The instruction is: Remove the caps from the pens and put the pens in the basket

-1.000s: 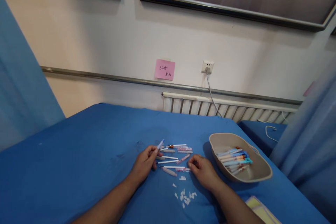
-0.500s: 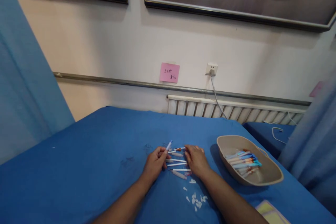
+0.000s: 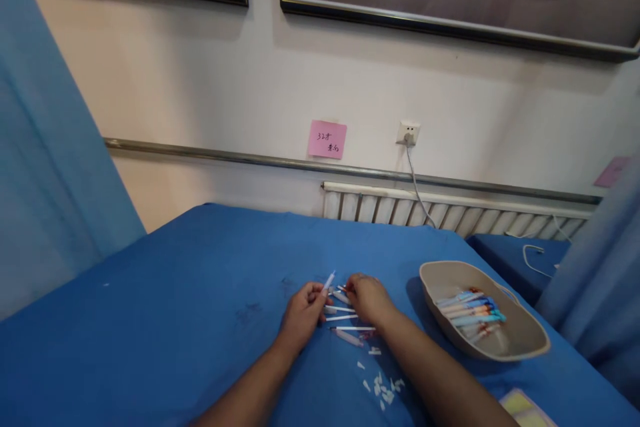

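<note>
My left hand (image 3: 303, 315) is closed around a pale pen barrel (image 3: 329, 281), which tilts up to the right with a bluish tip. Across the loose parts, my right hand (image 3: 369, 296) has its fingers curled down together at the far end of the pile; what they pinch is hidden. Between the hands lie several thin white pen refills (image 3: 341, 317) and translucent pen grips (image 3: 349, 337) on the blue sheet. Small white pointed pieces (image 3: 384, 392) are scattered nearer to me.
To the right a beige basket (image 3: 525, 339) holds several pens (image 3: 473, 310) in blue, orange and clear. A yellow packet (image 3: 525, 409) lies at the lower right. The blue-covered bed (image 3: 175, 293) meets a wall with a radiator (image 3: 395, 208); curtains (image 3: 65, 147) hang at both sides.
My right hand has drawn slightly inward, its fingers curling in toward the far parts. My left hand still holds the pen barrel. The view has shifted slightly.
</note>
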A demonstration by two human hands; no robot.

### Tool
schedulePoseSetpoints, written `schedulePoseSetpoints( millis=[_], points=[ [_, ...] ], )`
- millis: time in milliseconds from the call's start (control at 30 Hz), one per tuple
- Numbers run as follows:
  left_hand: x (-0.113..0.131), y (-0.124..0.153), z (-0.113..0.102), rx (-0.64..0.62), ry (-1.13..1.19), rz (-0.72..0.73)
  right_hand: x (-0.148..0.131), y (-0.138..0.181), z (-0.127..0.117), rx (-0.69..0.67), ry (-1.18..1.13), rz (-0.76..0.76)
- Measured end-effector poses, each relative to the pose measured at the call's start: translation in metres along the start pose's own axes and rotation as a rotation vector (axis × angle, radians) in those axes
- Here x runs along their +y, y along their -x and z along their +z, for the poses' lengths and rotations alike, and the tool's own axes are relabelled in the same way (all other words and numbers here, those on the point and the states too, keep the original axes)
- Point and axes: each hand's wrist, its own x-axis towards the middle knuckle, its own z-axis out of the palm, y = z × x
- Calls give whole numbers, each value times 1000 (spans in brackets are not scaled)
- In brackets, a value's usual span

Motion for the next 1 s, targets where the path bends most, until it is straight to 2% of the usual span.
schedulePoseSetpoints(
  millis=[133,200,267,400,500,700,1000],
  points=[
    [-1,-1,0,-31,12,10,4,9,-7,50,-23,16],
    [0,-1,-1,-41,7,13,8,18,-12,117,-88,50],
    [2,-1,-1,-42,6,15,13,31,-17,190,-340,125],
    [6,1,4,-78,5,18,23,60,-17,216,-1101,270],
    [11,10,10,-167,-43,60,29,75,-12,245,-1336,295],
    [27,28,18,-356,-328,238,40,74,-16,223,-1362,208],
    [26,25,17,-328,-430,288,42,74,-19,240,-1276,122]
  ],
)
